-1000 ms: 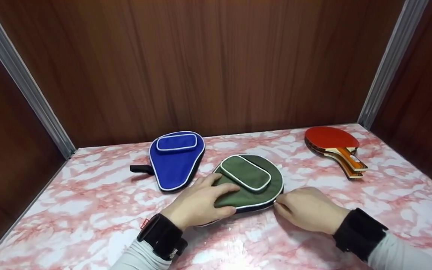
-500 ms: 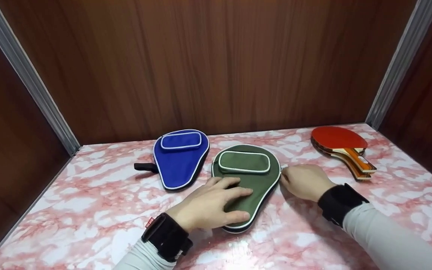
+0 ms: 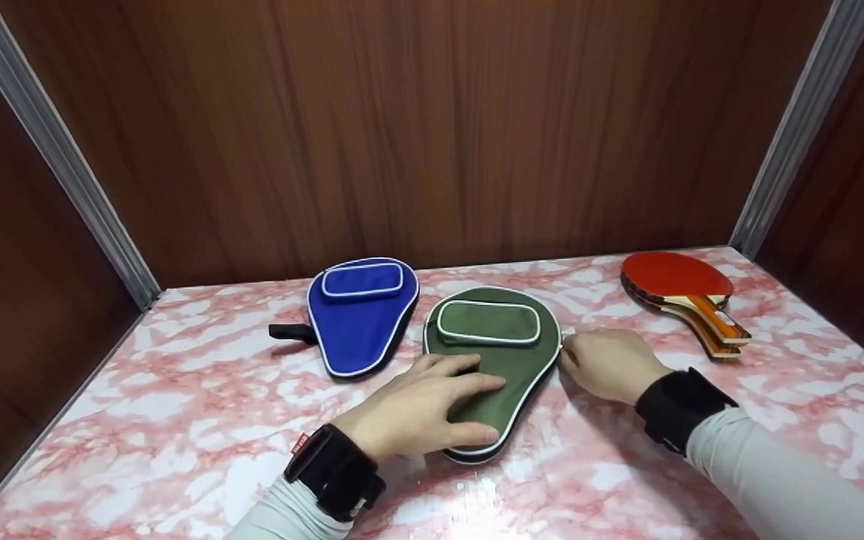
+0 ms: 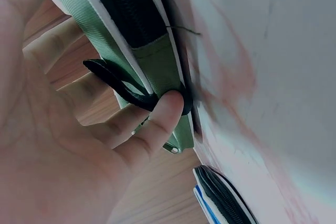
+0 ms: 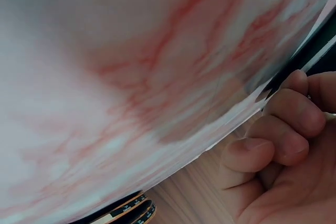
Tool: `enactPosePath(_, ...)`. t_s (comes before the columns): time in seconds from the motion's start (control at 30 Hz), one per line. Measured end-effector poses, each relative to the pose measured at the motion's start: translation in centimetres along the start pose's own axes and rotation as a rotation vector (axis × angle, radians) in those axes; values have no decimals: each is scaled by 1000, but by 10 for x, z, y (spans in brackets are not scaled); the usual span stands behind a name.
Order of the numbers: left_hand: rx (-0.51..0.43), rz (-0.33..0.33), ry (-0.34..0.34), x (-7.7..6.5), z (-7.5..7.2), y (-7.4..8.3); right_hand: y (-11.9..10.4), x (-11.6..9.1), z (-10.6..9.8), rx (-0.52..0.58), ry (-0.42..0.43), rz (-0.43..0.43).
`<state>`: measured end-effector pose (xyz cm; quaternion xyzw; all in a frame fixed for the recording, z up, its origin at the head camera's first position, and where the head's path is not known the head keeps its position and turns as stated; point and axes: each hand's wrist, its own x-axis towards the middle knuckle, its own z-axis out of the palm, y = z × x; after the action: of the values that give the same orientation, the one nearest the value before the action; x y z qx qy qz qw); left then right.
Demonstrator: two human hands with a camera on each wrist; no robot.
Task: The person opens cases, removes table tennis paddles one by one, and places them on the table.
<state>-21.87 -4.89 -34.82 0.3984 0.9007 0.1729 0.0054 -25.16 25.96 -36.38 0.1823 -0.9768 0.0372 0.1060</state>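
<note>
A green table tennis bat case (image 3: 518, 367) with white piping lies flat on the table, pocket toward the back. My left hand (image 3: 417, 409) rests across its lower left part, fingers spread. In the left wrist view, one finger (image 4: 165, 111) touches the case's side beside a black strap (image 4: 118, 82); a dark zipper (image 4: 123, 3) runs along that side. At the case's right edge, my right hand (image 3: 612, 365) has its fingers curled and pinches the zipper pull, mostly hidden by the fingertips. The right wrist view shows these curled fingers (image 5: 286, 135) at the dark case edge.
Behind and left lies a blue bat case (image 3: 361, 326) with a black strap (image 3: 291, 333). Two stacked bats (image 3: 676, 277), red side up, lie at the back right. Brown wood-look panels (image 3: 432, 135) enclose the back and sides of the marbled table (image 3: 199, 375).
Between the first and second frames the green case turned to point its narrow end toward me, and my right hand moved along its edge toward the back. Since then, almost nothing has moved.
</note>
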Motion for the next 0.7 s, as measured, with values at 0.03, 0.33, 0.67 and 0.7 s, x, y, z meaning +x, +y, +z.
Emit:
enactPosePath(0.03, 0, 1, 1, 0, 0, 0, 0, -2, 0, 4, -2, 1)
enactPosePath(0.33, -12, 9, 5, 2, -1, 1, -13, -16, -2, 27, 20, -44)
enactPosePath(0.67, -25, -1, -4, 1, 0, -2, -42, -32, -3, 2, 43, -144)
enactPosePath(0.7, -26, -3, -5, 1, 0, -1, -43, -33, -3, 4, 44, -147)
